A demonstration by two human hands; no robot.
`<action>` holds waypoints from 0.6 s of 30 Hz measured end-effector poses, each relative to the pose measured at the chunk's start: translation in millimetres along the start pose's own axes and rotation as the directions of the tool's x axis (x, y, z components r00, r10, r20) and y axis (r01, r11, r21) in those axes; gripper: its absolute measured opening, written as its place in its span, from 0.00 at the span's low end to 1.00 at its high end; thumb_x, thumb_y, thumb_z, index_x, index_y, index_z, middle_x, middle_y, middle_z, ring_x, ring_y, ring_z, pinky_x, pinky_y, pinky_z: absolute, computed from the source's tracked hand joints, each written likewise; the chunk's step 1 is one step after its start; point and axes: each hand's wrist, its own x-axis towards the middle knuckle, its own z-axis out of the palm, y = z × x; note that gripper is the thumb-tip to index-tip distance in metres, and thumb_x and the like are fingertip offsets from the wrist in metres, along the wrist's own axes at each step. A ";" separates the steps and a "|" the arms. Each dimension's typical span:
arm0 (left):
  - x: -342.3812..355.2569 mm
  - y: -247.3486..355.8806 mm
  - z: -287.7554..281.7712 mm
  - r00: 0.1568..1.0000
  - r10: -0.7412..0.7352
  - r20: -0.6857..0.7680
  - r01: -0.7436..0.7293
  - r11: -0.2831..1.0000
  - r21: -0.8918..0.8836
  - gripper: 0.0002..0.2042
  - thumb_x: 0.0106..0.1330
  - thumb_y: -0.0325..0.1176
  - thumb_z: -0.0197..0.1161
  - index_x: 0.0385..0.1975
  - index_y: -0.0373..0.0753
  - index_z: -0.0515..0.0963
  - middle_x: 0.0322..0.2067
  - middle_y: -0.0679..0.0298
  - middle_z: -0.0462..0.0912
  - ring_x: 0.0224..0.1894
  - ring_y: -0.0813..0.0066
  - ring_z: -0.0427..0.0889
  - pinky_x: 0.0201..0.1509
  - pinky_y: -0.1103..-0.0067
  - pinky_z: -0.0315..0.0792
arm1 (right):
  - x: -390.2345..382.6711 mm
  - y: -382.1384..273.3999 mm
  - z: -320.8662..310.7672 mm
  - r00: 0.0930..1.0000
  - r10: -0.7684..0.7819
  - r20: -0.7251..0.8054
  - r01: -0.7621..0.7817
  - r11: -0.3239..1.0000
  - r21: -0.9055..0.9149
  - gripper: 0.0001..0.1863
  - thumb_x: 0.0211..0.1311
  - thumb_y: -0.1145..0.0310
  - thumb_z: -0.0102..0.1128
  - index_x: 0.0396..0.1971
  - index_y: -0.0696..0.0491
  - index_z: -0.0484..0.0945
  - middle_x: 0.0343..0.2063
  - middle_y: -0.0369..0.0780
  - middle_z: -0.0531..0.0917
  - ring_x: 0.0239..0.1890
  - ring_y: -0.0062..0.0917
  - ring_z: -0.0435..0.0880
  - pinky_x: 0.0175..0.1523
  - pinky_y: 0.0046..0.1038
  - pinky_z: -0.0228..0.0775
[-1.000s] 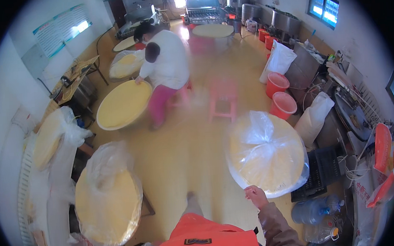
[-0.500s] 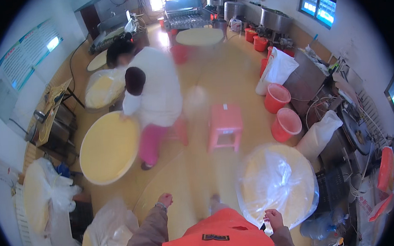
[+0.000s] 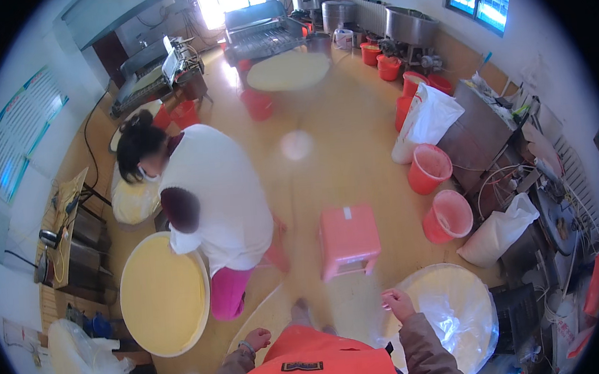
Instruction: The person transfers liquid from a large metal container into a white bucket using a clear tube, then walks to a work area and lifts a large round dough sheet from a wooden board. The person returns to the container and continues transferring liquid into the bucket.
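My left hand (image 3: 257,338) hangs at the lower middle beside my red apron (image 3: 312,370), its fingers curled with nothing visible in them. My right hand (image 3: 398,304) is raised at the apron's other side, loosely closed and seemingly empty, over the edge of a round stack of pale yellow sheets (image 3: 464,300) wrapped in clear plastic. A pink stool (image 3: 349,232) stands just ahead of me. To its left, a co-worker in white (image 3: 216,193) bends over a large round tray (image 3: 160,294) of yellow sheets.
Red buckets (image 3: 447,215) and white sacks (image 3: 423,119) line the right side, near steel vats (image 3: 406,23). A steel machine (image 3: 254,30) and another round yellow stack (image 3: 288,70) are at the back. More plastic-wrapped stacks (image 3: 72,363) and a cluttered table (image 3: 66,224) are on the left.
I have moved forward, so the stool and co-worker appear nearer and lower in view. My left hand has come into view. The co-worker bends further over the tray.
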 end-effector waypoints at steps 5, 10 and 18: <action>97.8 73.2 -46.2 0.982 0.152 0.113 -0.165 0.979 0.116 0.15 0.58 0.37 0.55 0.41 0.34 0.72 0.30 0.63 0.78 0.29 0.76 0.77 0.31 0.80 0.72 | 50.4 -19.9 1.3 0.963 -0.023 -0.267 0.032 0.999 0.029 0.09 0.57 0.69 0.51 0.34 0.58 0.75 0.23 0.37 0.77 0.25 0.19 0.77 0.31 0.22 0.71; 192.8 159.7 -83.8 0.912 0.379 0.157 -0.410 0.853 0.321 0.13 0.57 0.37 0.56 0.35 0.34 0.74 0.25 0.64 0.77 0.27 0.77 0.75 0.30 0.80 0.70 | 47.2 -30.8 25.8 0.897 0.270 -0.350 -0.221 0.960 0.174 0.09 0.56 0.70 0.51 0.35 0.58 0.75 0.24 0.38 0.78 0.24 0.20 0.77 0.29 0.22 0.71; 218.6 236.5 -99.1 0.921 0.349 0.173 -0.381 0.899 0.215 0.12 0.56 0.35 0.58 0.34 0.33 0.74 0.25 0.63 0.78 0.26 0.79 0.76 0.30 0.81 0.71 | 113.2 -60.2 35.1 0.894 0.243 -0.377 -0.191 0.967 0.171 0.09 0.55 0.70 0.52 0.34 0.57 0.74 0.23 0.37 0.76 0.22 0.20 0.77 0.28 0.21 0.71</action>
